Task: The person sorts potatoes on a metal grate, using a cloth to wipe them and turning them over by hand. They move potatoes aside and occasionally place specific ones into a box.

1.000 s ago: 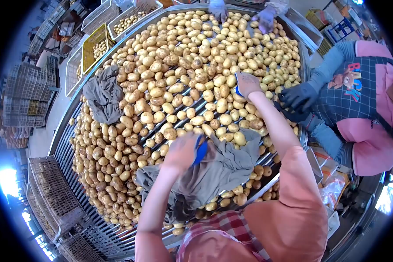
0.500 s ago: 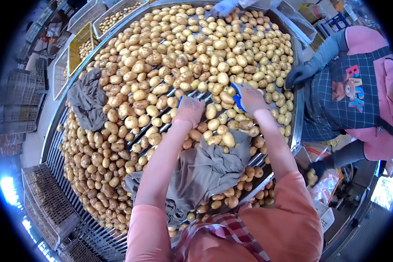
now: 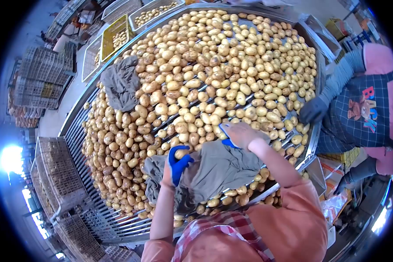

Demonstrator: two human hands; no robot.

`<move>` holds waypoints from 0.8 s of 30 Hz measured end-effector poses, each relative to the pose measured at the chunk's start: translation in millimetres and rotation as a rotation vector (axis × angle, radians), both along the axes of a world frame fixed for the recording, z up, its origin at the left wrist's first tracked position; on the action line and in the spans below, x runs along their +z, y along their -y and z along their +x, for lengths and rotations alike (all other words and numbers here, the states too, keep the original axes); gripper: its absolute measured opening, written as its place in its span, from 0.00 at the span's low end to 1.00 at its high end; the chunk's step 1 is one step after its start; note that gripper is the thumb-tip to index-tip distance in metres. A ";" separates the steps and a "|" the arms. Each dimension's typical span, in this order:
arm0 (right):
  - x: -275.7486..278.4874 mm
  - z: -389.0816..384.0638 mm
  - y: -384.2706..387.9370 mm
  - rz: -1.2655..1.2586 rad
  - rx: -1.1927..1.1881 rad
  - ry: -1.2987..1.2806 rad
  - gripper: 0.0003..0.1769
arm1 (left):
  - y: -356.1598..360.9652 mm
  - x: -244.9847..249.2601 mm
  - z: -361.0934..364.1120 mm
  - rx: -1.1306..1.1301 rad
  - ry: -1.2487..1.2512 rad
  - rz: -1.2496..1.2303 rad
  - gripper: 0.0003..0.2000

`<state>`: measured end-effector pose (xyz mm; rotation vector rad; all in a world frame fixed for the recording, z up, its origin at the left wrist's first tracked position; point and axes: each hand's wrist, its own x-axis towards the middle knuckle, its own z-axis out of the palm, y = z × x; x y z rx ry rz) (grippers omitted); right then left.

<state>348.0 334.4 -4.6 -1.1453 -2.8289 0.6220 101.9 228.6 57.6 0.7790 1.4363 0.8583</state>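
Observation:
My left hand [image 3: 175,167], in a glove with a blue palm, is turned up with its fingers curled round a potato [image 3: 181,152]. It is at the left part of a grey cloth [image 3: 218,168] lying over potatoes in front of me. My right hand [image 3: 241,134], gloved alike, reaches over the cloth's far edge. Its thumb and forefinger are apart near the cloth and loose potatoes [image 3: 209,118], and nothing shows between them. The potatoes lie spread over a slatted metal table [image 3: 79,139].
A second grey cloth [image 3: 121,83] lies on the potatoes at left. Crates, one a yellow crate [image 3: 113,40], stand beyond the far left rim. At right a co-worker in a checked apron [image 3: 358,105] rests a dark gloved hand [image 3: 313,110] at the table's edge. Stacked crates [image 3: 61,168] stand at left.
My left hand has come back towards me to the cloth and turned over, now with a potato. My right hand has moved nearer the cloth. A blue-gloved hand at the far edge is gone from view.

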 end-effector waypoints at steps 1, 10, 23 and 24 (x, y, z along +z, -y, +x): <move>11.1 -1.4 10.4 -0.041 -0.162 -0.138 0.15 | 19.1 -7.5 -11.4 0.085 0.048 0.012 0.15; 1.0 -36.6 140.2 -2.036 -0.366 -1.426 0.23 | 68.9 24.4 42.6 -0.545 -0.626 0.603 0.32; -3.0 316.0 517.1 -0.685 -2.000 -1.917 0.27 | 33.1 -20.8 -55.0 -0.614 -1.589 0.033 0.17; -8.4 318.0 515.8 -0.704 -1.988 -1.919 0.27 | 29.7 -12.6 -52.1 -0.548 -1.509 -0.168 0.16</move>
